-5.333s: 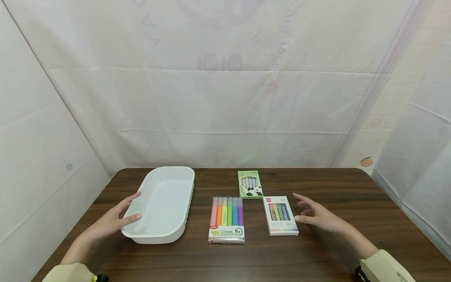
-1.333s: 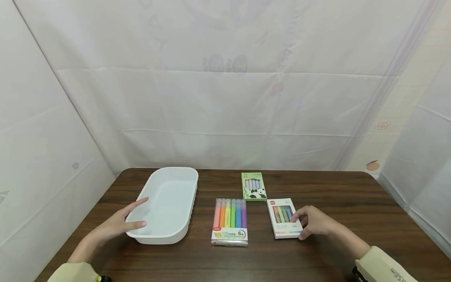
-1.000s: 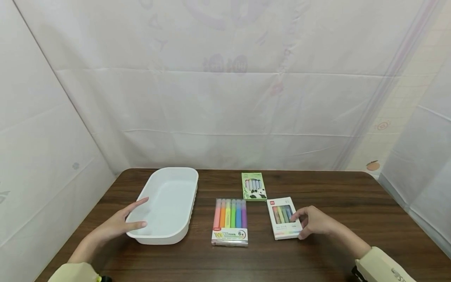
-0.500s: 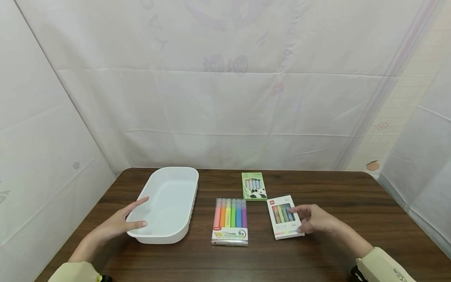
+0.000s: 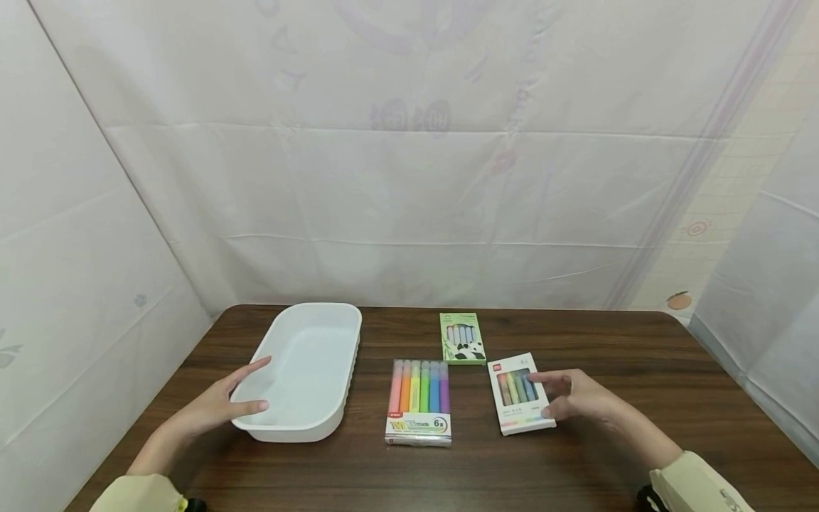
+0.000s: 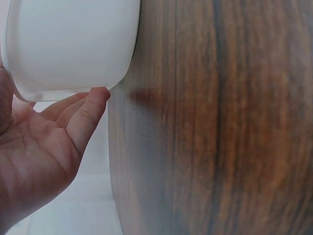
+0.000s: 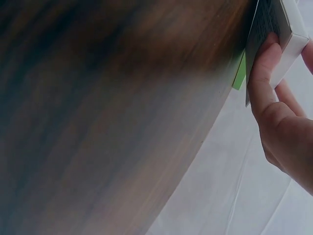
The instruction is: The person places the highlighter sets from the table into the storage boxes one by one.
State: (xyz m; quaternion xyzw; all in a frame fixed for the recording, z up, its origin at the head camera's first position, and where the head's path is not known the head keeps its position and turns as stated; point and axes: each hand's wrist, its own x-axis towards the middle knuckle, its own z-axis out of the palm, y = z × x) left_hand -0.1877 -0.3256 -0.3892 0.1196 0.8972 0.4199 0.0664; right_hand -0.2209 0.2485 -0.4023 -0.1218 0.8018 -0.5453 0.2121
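At the left of the head view, a white plastic tray (image 5: 301,370) lies on the table. My left hand (image 5: 207,409) holds its near left side, thumb and index finger over the rim; the left wrist view shows other fingers (image 6: 88,117) against the outer wall. My right hand (image 5: 579,398) pinches the right edge of a white box (image 5: 520,412) whose window shows several coloured sticks. In the right wrist view a finger or thumb (image 7: 266,61) presses the box's printed back, which is raised off the table. A clear pack of highlighters (image 5: 418,402) lies between tray and box.
Behind the white box lies a green box with a panda picture (image 5: 462,340). All stand on a dark wood-grain table (image 5: 409,476) with rounded far corners. Pale cloth (image 5: 409,213) hangs behind it and at both sides.
My right hand has come in from beside the white box and taken hold of its right edge. The box has turned slightly and lifted a little. My left hand stays at the tray.
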